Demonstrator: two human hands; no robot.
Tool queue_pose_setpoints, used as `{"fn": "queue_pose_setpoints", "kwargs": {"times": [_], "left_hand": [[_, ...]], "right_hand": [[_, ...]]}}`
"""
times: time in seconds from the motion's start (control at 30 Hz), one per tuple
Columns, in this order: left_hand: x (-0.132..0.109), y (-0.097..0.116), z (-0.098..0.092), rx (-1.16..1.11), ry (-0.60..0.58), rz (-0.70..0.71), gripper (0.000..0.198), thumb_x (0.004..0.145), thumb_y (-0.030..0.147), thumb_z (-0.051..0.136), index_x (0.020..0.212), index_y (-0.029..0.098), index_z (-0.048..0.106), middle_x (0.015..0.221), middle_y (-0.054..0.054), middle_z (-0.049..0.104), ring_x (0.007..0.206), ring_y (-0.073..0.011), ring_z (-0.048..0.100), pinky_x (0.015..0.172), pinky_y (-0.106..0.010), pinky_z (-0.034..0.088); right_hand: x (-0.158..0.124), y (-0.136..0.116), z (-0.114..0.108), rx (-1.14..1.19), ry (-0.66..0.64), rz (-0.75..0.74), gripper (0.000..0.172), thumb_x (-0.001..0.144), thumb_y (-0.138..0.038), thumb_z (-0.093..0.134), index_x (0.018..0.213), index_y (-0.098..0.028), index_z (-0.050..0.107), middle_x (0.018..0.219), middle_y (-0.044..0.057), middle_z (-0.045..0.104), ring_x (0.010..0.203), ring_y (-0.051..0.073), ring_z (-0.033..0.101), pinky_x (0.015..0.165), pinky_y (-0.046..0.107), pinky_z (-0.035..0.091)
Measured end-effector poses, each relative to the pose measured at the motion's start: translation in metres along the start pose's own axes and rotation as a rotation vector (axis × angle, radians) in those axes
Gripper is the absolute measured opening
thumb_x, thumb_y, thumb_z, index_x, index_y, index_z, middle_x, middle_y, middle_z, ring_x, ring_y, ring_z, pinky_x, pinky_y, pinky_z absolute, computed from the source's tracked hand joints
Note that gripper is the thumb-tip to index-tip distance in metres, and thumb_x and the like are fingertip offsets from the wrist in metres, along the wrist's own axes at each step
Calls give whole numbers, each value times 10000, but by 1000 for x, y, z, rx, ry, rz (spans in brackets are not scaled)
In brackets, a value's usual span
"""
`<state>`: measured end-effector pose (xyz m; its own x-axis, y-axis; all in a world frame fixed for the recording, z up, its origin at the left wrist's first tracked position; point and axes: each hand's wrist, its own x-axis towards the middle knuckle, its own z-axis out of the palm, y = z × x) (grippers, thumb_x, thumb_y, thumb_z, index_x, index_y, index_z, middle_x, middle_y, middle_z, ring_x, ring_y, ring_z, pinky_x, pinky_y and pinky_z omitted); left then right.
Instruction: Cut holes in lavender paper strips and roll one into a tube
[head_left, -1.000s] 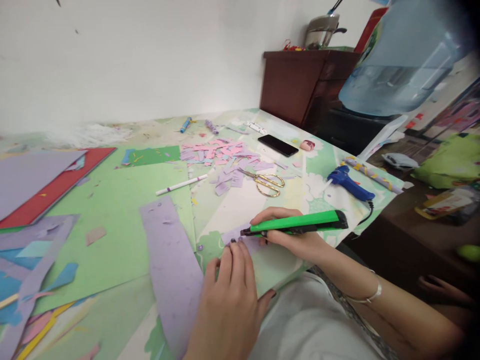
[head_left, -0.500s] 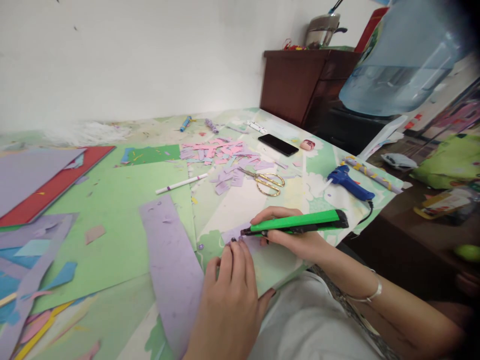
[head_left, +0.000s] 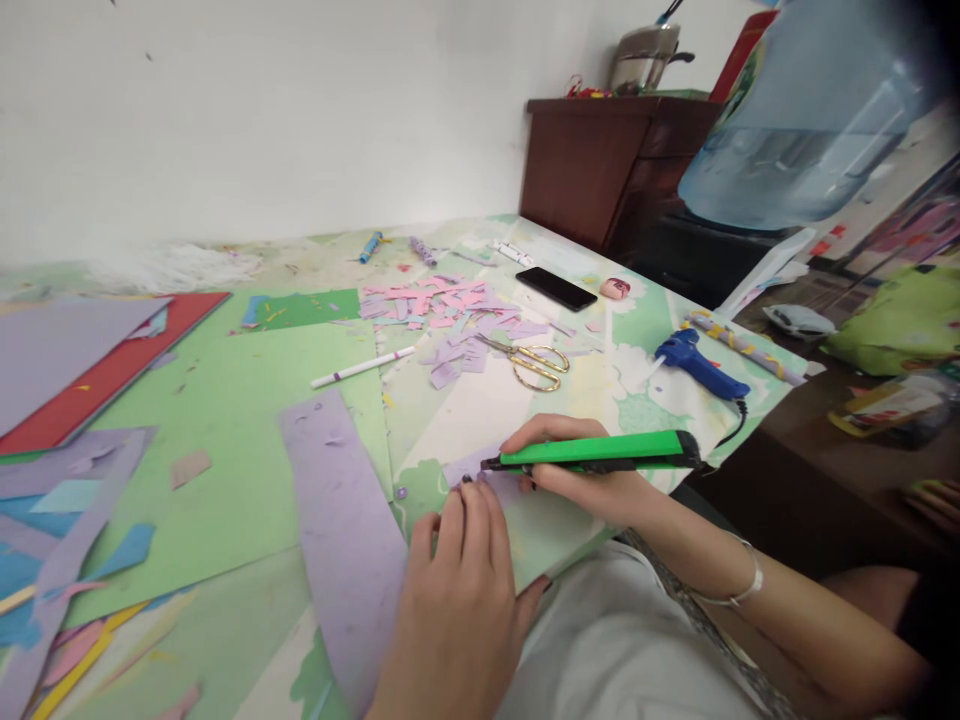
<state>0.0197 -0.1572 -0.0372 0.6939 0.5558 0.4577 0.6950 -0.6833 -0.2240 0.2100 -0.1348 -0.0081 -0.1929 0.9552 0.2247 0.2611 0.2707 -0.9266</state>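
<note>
My right hand (head_left: 581, 465) is closed around a green and black utility knife (head_left: 600, 451). The knife's tip meets a small piece of purple paper (head_left: 466, 466) on the table. With its fingers laid down at the near edge of that piece, my left hand (head_left: 461, 590) rests open, palm down. Part of the paper is hidden under the fingers. Left of this hand lies a long purple paper strip (head_left: 337, 530), partly on a large green sheet (head_left: 225, 400). Gold-handled scissors (head_left: 538, 366) are beyond my right hand.
Pink and purple paper scraps (head_left: 442, 310) lie behind the scissors, near a black phone (head_left: 556, 288). A blue glue gun (head_left: 701, 366) sits at the table's right edge, with a water bottle (head_left: 795, 150) behind. A white marker (head_left: 363, 368) rests across the green sheet's edge.
The rear end of the knife has dipped slightly while its tip stays at the purple paper. My left hand has hardly moved. At the lower right, another person's limb shows more clearly.
</note>
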Motion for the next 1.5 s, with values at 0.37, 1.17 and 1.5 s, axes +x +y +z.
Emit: {"fn": "queue_pose_setpoints", "kwargs": {"times": [0.37, 1.17, 1.5], "left_hand": [[2, 0, -1, 8, -13, 2, 622, 816, 519, 462, 1158, 14, 580, 1125, -220, 596, 1002, -324, 508, 817, -446, 364], [3, 0, 0, 19, -36, 14, 632, 827, 524, 429, 1160, 8, 577, 1117, -226, 594, 1008, -318, 494, 819, -439, 349], [2, 0, 2, 29, -39, 21, 648, 828, 523, 422, 1162, -12, 569, 1113, -236, 594, 1001, -323, 494, 810, -441, 347]], "right_hand": [[0, -4, 0, -31, 8, -39, 237, 731, -103, 553, 936, -173, 648, 820, 46, 640, 734, 161, 589, 642, 258, 476], [0, -4, 4, -58, 84, -17, 217, 689, -70, 550, 871, -155, 631, 819, 48, 665, 735, 165, 608, 652, 262, 471], [-3, -2, 4, -57, 80, 17, 199, 701, -77, 550, 867, -161, 621, 782, 36, 658, 694, 153, 595, 635, 257, 462]]}}
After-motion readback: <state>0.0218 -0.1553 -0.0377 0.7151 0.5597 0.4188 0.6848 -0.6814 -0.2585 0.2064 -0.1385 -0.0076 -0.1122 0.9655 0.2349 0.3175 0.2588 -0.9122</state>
